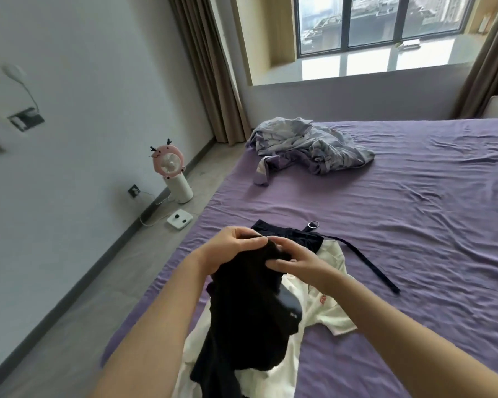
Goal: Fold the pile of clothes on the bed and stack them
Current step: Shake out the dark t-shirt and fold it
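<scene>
both hands, left hand (227,251) and right hand (298,261), pinch black garment (247,311) (over white shirt (322,308)) above bed (414,225).

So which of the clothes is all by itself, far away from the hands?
The crumpled grey-lilac garment near the window; the black, white and dark navy clothes lie bunched by the hands.

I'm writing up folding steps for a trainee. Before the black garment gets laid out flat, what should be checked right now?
1. Left hand grips black garment: ok.
2. Right hand pinches it too: ok.
3. Garment lifted free of the white shirt: not ok, its lower part lies on it.
4. Bare bed sheet beside the pile: ok.
5. Loose black belt apart from the garment: ok.
6. Garment right side out: cannot tell.
</scene>
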The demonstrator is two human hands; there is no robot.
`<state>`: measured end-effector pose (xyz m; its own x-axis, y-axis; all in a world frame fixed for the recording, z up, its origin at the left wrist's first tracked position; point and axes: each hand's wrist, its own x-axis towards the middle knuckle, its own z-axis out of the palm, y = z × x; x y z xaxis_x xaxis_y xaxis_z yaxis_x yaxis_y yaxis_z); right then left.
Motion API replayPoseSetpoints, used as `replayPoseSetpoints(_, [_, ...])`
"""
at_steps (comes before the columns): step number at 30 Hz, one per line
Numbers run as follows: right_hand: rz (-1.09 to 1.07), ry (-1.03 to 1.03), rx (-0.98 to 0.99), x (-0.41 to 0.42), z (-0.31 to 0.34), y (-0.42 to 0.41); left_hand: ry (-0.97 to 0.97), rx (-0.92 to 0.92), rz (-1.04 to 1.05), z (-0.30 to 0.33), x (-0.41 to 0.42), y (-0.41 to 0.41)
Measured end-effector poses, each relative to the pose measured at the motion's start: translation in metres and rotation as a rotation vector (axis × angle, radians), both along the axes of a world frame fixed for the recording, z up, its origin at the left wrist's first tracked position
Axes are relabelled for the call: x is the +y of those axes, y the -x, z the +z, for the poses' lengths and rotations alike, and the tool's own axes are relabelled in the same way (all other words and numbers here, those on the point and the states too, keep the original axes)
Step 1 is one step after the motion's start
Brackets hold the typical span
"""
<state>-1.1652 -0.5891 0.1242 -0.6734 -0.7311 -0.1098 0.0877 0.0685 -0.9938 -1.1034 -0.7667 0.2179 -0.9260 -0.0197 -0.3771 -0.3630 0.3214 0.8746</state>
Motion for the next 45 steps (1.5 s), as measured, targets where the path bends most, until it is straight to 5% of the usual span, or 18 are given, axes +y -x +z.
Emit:
replayPoseSetpoints(7, [0.024, 0.051, 0.132, 0.019, 0.076, -0.003, 0.289, 0.237, 0.253, 0.06, 0.0, -0.048])
replayPoseSetpoints(12, [-0.006, -0.129, 0.477, 0.027, 0.13, -0.008, 0.359, 0.367, 0.326, 0.077, 0.012, -0.075])
replayPoseSetpoints(23, [-0.191, -0.117, 0.717, 0.061, 0.172, -0.038, 0.194, 0.383, 0.042, 0.115, 0.061, -0.073])
replayPoseSetpoints(29, [-0.185, -0.167, 0.579, 0.095, 0.168, -0.064, 0.092, 0.534, 0.057, 0.11, 0.091, -0.074])
replayPoseSetpoints(41, [-0.273, -0.85, 0.59, 0.227, 0.127, -0.127, -0.115, 0.596, 0.266, 0.087, 0.097, -0.07])
replayPoseSetpoints(45, [-0.473, -0.595, 0.426, 0.262, 0.134, -0.146, -0.148, 0.571, 0.243, 0.079, 0.097, -0.069])
